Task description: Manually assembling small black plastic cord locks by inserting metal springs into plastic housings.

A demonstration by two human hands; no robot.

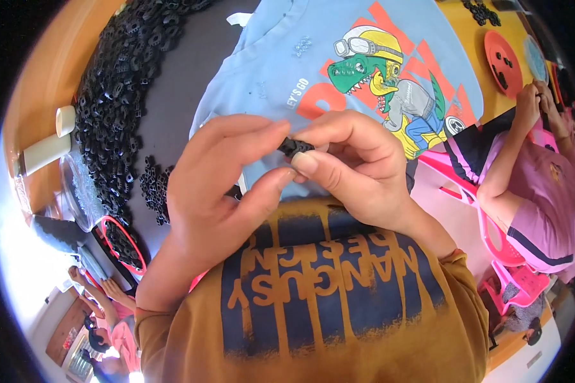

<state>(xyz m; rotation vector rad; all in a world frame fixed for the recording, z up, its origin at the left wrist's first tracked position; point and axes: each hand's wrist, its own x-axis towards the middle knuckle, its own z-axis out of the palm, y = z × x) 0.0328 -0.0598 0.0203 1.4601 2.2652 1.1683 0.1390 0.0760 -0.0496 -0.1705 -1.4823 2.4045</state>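
A small black plastic part [294, 147] is pinched between the fingertips of both hands, just above my chest. My left hand [217, 191] grips it from the left with thumb and forefinger. My right hand [358, 166] closes on it from the right, thumb underneath. Under the hands lies a light blue cloth [281, 70] printed with a cartoon dinosaur. A long heap of the same black parts [118, 96] runs along the dark table surface to my left, with a smaller cluster [153, 188] near my left wrist.
A red-rimmed dish [124, 246] of black parts and a clear plastic bag [80, 191] sit at the left. A person in pink [543, 191] sits on a pink chair at right, hands near an orange plate [501, 60]. Another person's hands [102, 290] show at lower left.
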